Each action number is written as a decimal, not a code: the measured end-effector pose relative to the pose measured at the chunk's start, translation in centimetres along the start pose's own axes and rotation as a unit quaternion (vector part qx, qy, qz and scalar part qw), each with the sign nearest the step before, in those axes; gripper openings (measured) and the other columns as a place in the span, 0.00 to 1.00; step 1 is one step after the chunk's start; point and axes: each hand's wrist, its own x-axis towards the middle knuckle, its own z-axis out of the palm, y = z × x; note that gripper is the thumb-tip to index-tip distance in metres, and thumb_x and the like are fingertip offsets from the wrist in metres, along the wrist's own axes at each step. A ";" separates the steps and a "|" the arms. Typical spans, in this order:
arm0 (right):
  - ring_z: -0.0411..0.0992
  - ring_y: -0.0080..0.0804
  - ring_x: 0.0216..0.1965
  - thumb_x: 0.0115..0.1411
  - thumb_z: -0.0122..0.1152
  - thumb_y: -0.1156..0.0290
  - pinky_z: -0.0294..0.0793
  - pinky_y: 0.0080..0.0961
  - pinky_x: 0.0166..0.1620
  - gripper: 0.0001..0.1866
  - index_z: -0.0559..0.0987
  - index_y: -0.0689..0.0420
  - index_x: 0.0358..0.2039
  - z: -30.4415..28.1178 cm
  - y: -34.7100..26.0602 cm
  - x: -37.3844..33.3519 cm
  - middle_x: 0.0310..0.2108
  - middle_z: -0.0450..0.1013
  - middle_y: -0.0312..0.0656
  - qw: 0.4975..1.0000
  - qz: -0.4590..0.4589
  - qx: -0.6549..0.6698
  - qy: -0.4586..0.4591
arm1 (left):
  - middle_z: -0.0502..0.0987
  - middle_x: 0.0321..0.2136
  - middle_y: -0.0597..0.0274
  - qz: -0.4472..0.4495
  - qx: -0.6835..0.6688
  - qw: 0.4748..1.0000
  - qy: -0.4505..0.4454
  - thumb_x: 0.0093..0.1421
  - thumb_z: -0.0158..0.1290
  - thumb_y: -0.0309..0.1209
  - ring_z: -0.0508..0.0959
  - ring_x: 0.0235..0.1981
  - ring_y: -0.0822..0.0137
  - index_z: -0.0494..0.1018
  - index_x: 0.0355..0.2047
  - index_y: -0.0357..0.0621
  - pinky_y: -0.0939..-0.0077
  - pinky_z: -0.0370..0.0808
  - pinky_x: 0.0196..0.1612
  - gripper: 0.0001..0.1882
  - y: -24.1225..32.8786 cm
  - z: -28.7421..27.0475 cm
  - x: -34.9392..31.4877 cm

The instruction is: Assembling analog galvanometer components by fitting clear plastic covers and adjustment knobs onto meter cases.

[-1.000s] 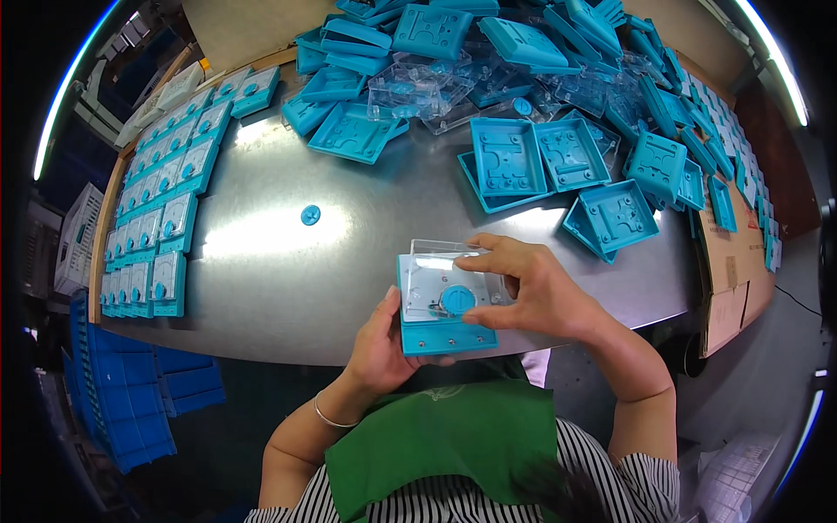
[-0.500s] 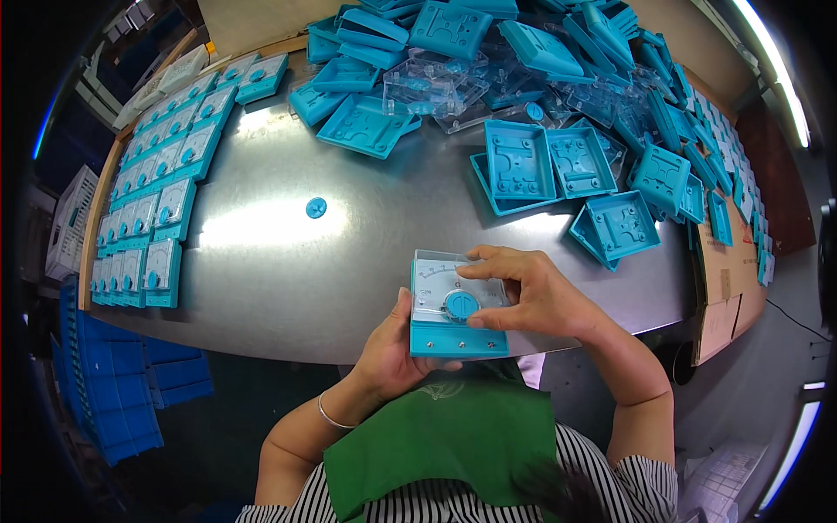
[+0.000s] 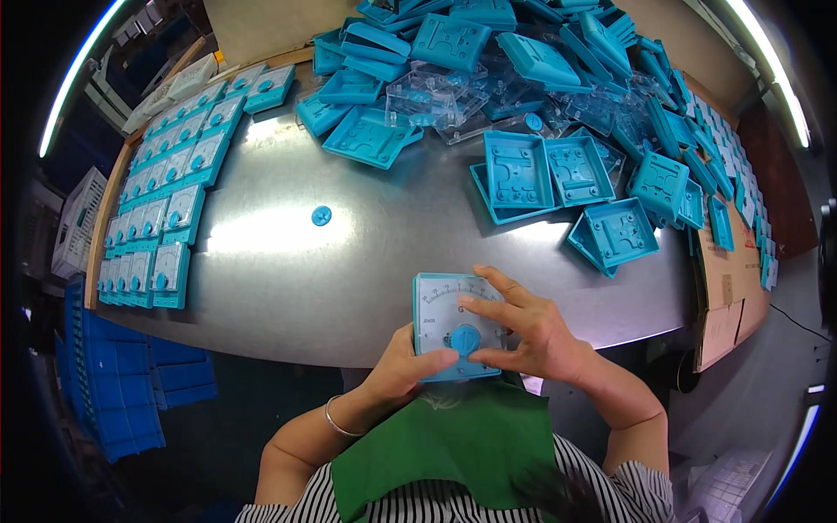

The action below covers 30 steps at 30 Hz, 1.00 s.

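A teal panel meter (image 3: 443,312) with a white dial face is held in front of me, just over the table's near edge. A round teal knob (image 3: 465,339) sits low on its face. My left hand (image 3: 397,370) is closed around the meter's left and lower side, its thumb pressing the face beside the knob. My right hand (image 3: 542,336) grips it from the right, the thumb close to the knob's lower right. Its index fingertip lies on the dial, and another finger reaches the top edge. The meter's underside is hidden.
Rows of similar meters (image 3: 180,207) line the left side of the metal table (image 3: 279,296). A loose teal knob (image 3: 321,215) lies mid-table. Teal housings (image 3: 519,170) and clear covers (image 3: 425,96) are heaped at the back and right. Blue crates (image 3: 122,383) stand below left.
The meter has tipped so its face shows more squarely and sits slightly lower. My left thumb has moved from the side edge onto the face beside the knob. My right hand has moved down with it.
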 end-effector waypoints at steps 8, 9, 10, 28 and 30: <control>0.73 0.52 0.46 0.38 0.76 0.64 0.78 0.34 0.41 0.32 0.77 0.54 0.47 0.4 0.4 -1.8 0.56 0.63 0.59 0.992 -0.074 -0.058 0.084 | 0.72 0.47 0.55 -0.030 0.049 0.998 -0.038 0.52 0.61 0.32 0.73 0.48 0.66 0.62 0.55 0.34 0.70 0.70 0.52 0.32 0.0 0.4 0.1; 0.73 0.52 0.46 0.38 0.76 0.64 0.78 0.34 0.41 0.32 0.77 0.54 0.47 0.6 0.4 -1.9 0.56 0.63 0.59 0.992 -0.076 -0.059 0.083 | 0.72 0.47 0.55 -0.027 0.049 0.998 -0.037 0.52 0.61 0.32 0.73 0.48 0.66 0.62 0.55 0.34 0.70 0.70 0.52 0.32 0.0 0.4 0.0; 0.73 0.52 0.47 0.38 0.76 0.65 0.77 0.34 0.41 0.33 0.76 0.54 0.48 0.8 0.3 -2.1 0.55 0.63 0.59 0.992 -0.069 -0.063 0.083 | 0.72 0.47 0.55 -0.027 0.046 0.998 -0.042 0.52 0.61 0.32 0.73 0.47 0.66 0.62 0.55 0.34 0.71 0.70 0.51 0.32 -0.1 0.2 0.0; 0.77 0.45 0.36 0.36 0.77 0.62 0.77 0.27 0.31 0.31 0.78 0.54 0.43 1.9 0.5 -2.4 0.53 0.66 0.60 0.985 -0.088 -0.090 0.116 | 0.73 0.48 0.54 -0.053 0.094 0.992 -0.072 0.43 0.69 0.38 0.73 0.49 0.63 0.63 0.55 0.33 0.69 0.67 0.55 0.42 0.1 -0.5 0.1; 0.77 0.43 0.35 0.35 0.77 0.63 0.77 0.26 0.30 0.31 0.78 0.53 0.44 1.5 0.8 -2.1 0.53 0.65 0.60 0.990 -0.081 -0.052 0.102 | 0.73 0.48 0.55 -0.049 0.100 0.991 -0.074 0.43 0.69 0.38 0.73 0.49 0.64 0.63 0.55 0.34 0.70 0.67 0.55 0.42 0.5 -0.2 0.1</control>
